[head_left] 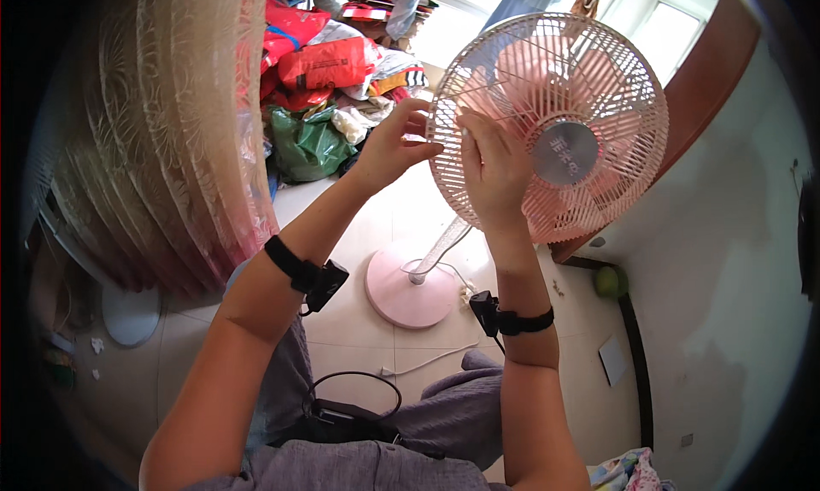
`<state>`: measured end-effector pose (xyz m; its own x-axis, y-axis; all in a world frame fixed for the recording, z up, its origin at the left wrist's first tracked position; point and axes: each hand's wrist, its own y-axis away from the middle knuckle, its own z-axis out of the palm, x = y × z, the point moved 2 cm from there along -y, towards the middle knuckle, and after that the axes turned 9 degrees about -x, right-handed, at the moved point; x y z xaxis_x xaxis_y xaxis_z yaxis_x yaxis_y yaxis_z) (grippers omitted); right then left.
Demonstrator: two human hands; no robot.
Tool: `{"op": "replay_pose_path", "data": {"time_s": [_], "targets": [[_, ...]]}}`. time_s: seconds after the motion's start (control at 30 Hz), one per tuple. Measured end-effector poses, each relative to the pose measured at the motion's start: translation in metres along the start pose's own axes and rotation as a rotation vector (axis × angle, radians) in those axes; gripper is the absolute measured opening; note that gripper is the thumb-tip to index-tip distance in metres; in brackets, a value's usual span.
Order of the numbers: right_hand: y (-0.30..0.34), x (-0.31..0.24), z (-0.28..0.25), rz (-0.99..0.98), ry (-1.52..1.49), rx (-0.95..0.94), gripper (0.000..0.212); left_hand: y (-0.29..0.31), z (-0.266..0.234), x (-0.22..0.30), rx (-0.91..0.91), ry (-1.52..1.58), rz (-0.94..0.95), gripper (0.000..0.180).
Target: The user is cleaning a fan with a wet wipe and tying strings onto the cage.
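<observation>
A pink pedestal fan stands in front of me, its round wire grille (559, 196) tilted, with pink blades (534, 64) behind the wires and a grey disc (567, 152) at its centre. My left hand (395, 149) is at the grille's left edge, thumb and fingers curled about the rim. Just to the right, my right hand (497, 170) rests against the front of the grille. Its fingers are bent and close together near the same edge; whether anything small lies between the fingertips I cannot make out. Below, the stand (440, 247) runs down to a round pink base (410, 299).
A patterned curtain (179, 132) hangs at the left. Beyond it lies a heap with a red bag (320, 64) and a green bag (312, 145). A white cord (431, 360) trails over the tiled floor. Near the right wall (717, 320) lies a green round object (610, 282).
</observation>
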<state>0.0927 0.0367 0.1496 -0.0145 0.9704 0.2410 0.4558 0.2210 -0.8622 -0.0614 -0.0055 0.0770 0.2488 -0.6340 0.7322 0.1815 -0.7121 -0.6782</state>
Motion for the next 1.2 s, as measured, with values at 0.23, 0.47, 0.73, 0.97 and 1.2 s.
{"op": "replay_pose_path", "data": {"time_s": [0.23, 0.47, 0.73, 0.97, 1.2], "targets": [[0.009, 0.013, -0.013, 0.065, -0.038, -0.057, 0.020, -0.003, -0.004, -0.010, 0.042, 0.012, 0.044, 0.055], [0.013, 0.025, -0.033, 0.133, -0.065, -0.079, 0.015, -0.006, -0.002, -0.010, 0.034, 0.013, 0.045, 0.055], [0.010, 0.018, -0.033, 0.260, -0.037, -0.140, 0.012, -0.004, -0.003, -0.012, 0.039, 0.010, 0.041, 0.056], [-0.006, 0.006, -0.033, 0.294, 0.179, -0.268, 0.003, -0.002, -0.003, -0.013, 0.010, -0.008, 0.055, 0.055], [-0.014, -0.004, -0.024, 0.365, 0.235, -0.302, 0.008, -0.001, -0.003, -0.008, 0.042, -0.061, 0.049, 0.056]]}}
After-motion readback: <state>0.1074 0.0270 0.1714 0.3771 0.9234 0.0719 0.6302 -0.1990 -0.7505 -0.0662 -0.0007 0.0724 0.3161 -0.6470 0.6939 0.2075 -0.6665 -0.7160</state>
